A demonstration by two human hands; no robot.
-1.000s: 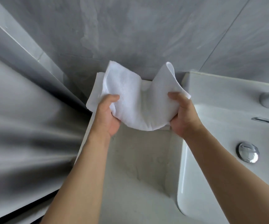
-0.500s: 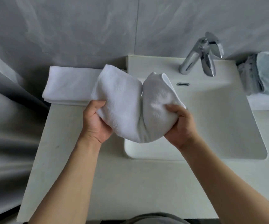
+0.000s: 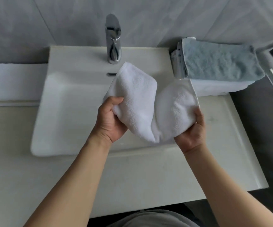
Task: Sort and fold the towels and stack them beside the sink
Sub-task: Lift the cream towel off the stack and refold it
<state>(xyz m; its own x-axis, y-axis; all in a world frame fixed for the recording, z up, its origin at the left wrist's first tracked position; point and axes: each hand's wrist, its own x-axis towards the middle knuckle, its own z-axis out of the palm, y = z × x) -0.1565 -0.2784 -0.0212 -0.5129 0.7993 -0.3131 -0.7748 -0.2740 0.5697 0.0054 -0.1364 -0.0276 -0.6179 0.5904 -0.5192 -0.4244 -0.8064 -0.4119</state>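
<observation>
Both hands, left hand (image 3: 112, 118) and right hand (image 3: 192, 130), are gripping a sagging white towel (image 3: 150, 110) over the sink (image 3: 70, 112); its loose middle risks unfolding.

1. Both bare forearms reach forward from the near edge, converging slightly.
2. The left hand (image 3: 110, 121) has its thumb on top, fingers curled in a grip.
3. The right hand (image 3: 191, 130) is palm-up, fingers cupped and gripping.

White towel (image 3: 137, 102) swings right from the wall corner, now over the sink (image 3: 70, 112), both hands (image 3: 111, 122) carrying it toward the blue towel stack (image 3: 219, 63), its two halves bunching closer
</observation>
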